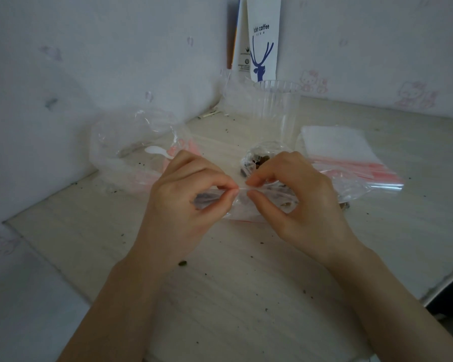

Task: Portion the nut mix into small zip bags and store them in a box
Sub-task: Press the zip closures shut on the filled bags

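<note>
1. The left hand [191, 197] and right hand [296, 197] meet over the middle of the table [233, 296]. Their thumb and forefinger tips are almost touching, and each hand pinches the same small zip bag [242, 208] by its far edge.
2. The bag's long axis runs left to right across the view. The pinched edge faces away from the person, and a thin red line runs along the near edge. Dark pieces show through the plastic under both palms.
3. Just behind the right hand is a clear wrapping holding the nut mix [259, 160].
4. Farther back, a clear plastic cup [277, 111] stands upright.
5. A stack of empty zip bags [343, 150] lies to the right.
6. On the left, a white spoon [156, 151] lies by a crumpled clear bag [131, 137].
7. A paper coffee bag [264, 37] leans in the wall corner.
</note>
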